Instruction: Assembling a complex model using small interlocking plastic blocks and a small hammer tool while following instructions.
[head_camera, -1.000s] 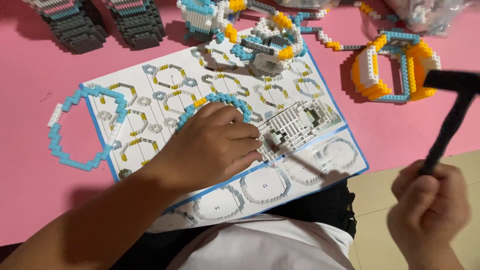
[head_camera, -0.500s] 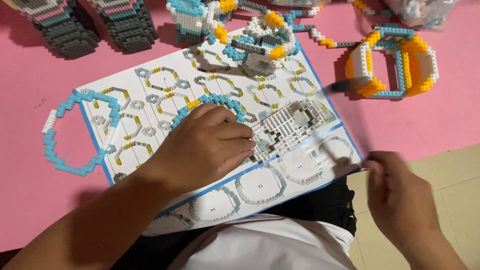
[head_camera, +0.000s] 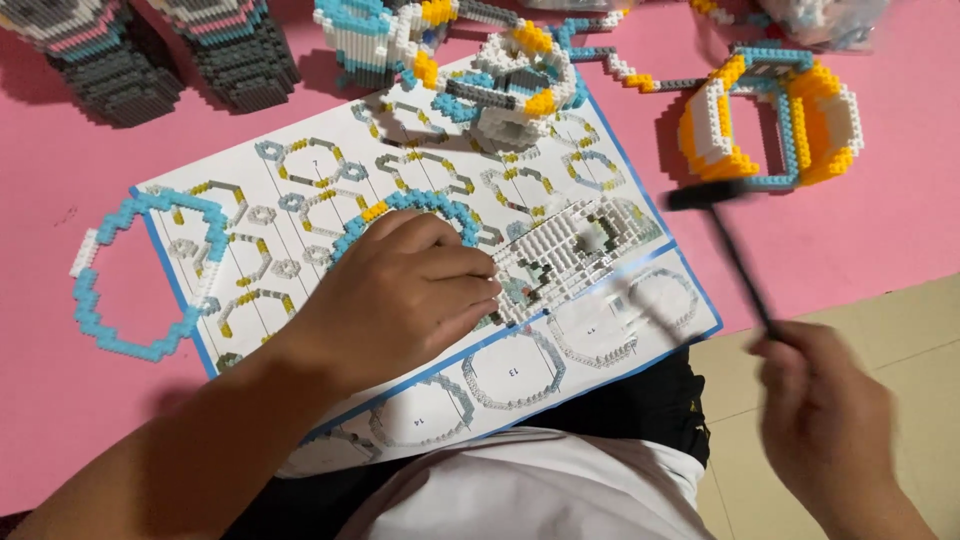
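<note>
1. Since the earlier frame, the small black hammer (head_camera: 722, 240) has been raised off the sheet by the right hand (head_camera: 825, 425), whose fingers are closed round its thin handle.
2. At centre, the white studded brick panel (head_camera: 570, 255) is pressed flat by the left hand (head_camera: 400, 295), fingers curled onto its left edge.
3. Beneath both, a glossy instruction sheet (head_camera: 300, 200) is spread over the pink surface (head_camera: 880, 240).
4. At far left, a blue brick ring (head_camera: 130, 270) is lying flat.
</note>
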